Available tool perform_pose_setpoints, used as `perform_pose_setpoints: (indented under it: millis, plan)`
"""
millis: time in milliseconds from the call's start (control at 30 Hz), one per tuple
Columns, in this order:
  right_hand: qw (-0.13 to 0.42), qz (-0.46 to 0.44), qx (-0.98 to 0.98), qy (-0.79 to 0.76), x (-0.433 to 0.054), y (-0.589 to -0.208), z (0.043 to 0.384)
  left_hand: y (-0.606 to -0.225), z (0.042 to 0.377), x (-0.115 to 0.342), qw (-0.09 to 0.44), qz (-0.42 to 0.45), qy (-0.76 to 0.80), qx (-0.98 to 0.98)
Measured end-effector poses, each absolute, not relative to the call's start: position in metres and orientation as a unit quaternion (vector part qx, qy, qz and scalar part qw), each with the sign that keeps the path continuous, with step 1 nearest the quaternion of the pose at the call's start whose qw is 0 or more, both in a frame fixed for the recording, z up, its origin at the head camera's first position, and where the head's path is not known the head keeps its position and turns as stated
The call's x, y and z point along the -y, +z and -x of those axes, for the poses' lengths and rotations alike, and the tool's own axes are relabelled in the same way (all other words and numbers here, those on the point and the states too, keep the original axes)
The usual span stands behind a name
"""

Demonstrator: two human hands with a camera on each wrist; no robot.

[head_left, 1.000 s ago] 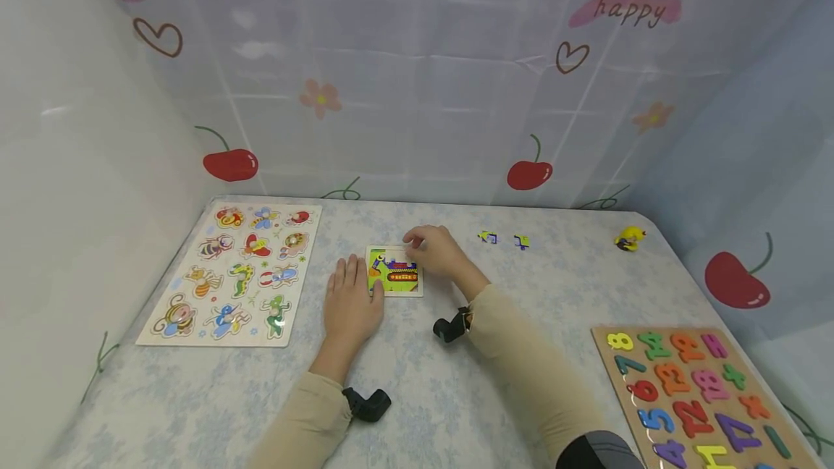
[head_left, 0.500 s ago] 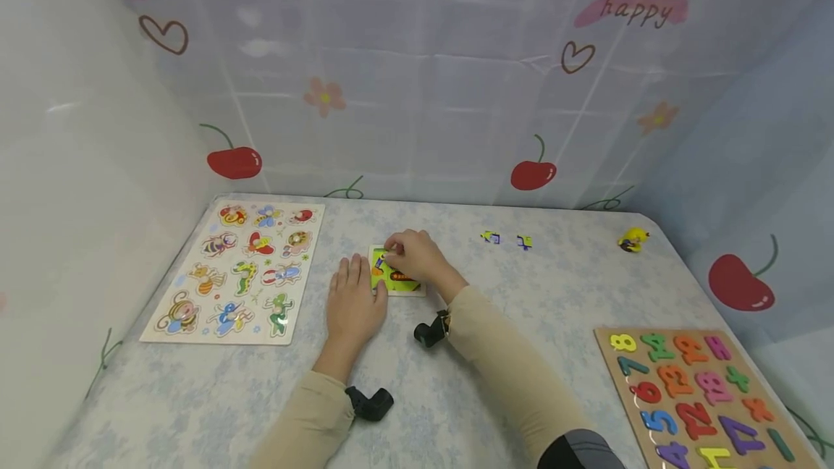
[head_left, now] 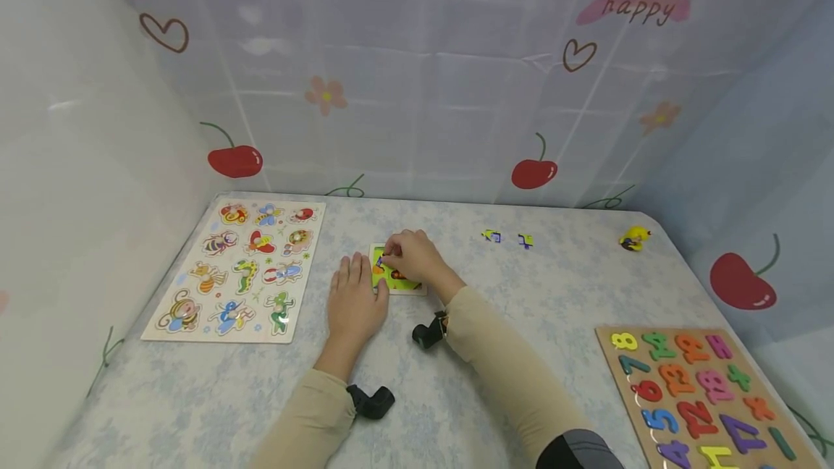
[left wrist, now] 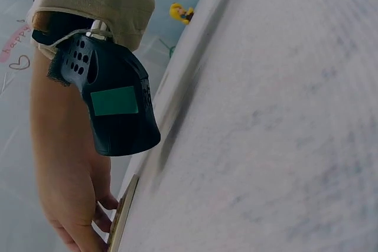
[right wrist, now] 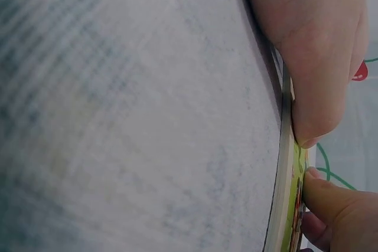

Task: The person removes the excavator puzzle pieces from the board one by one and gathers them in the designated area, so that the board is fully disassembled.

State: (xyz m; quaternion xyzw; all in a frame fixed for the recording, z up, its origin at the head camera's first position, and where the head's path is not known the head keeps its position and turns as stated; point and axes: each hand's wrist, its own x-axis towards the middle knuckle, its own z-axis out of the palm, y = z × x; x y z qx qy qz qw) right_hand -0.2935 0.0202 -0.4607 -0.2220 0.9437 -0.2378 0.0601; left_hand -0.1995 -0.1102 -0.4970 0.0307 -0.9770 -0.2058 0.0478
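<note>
A small square jigsaw board with pale rim and yellow-green picture (head_left: 407,292) is placed on the pale, blue-mottled table surface (head_left: 456,396), toward its far edge. The left hand (head_left: 356,302) is laid flat, fingers extended, its thumb rested on the board near the left edge. The right hand (head_left: 413,255) is bent over the board; whether a piece is pinched cannot be told. Near the surface's far edge, right of the board, are seen a yellow-and-purple jigsaw piece (head_left: 491,236) and a second such piece (head_left: 525,241).
</note>
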Motion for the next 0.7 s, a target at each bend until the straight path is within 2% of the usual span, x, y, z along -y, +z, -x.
perform_pose_setpoints:
  millis: [700]
  plan:
    - [0.053, 0.220, -0.943, -0.245, -0.0216, -0.4645, 0.2941, -0.4952, 0.1996, 0.1096, 0.052, -0.033, -0.206, 0.977]
